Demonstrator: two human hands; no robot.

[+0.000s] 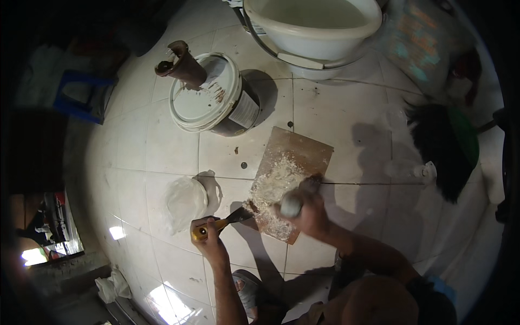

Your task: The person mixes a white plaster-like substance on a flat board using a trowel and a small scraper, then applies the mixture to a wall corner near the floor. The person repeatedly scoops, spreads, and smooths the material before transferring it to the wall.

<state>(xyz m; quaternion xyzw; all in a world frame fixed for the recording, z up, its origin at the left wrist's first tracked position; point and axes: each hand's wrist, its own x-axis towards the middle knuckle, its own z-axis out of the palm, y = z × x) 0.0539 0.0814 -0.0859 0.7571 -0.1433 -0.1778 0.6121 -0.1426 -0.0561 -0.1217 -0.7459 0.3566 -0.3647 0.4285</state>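
The right hand (pixel 314 218) was blurred, so I couldn't pick out each of its fingers. They were curled closed round a smooth, rounded, greyish-white object (pixel 291 206), partly covered by the grip; whether it touched the brown board (pixel 304 143) below, I couldn't tell. The left hand (pixel 211 246) had its fingers wrapped snugly round the yellow handle of a scraper (pixel 221 223), whose flat, dark blade reached the board's left edge, its tip hard to make out among crumbs.

The board lay slantwise on glossy pale tiles (pixel 338 111), coated with dry, flaky white powder (pixel 279 176). Left of it sat a thin, whitish, roundish piece (pixel 185 199), wrinkled like plastic. Beyond stood a lidded bucket (pixel 233 120) bearing a ragged-rimmed brown vessel (pixel 190 69); a smooth white basin (pixel 319 37) was cut off above. Black bristles (pixel 436 143) faded into gloom on the right.
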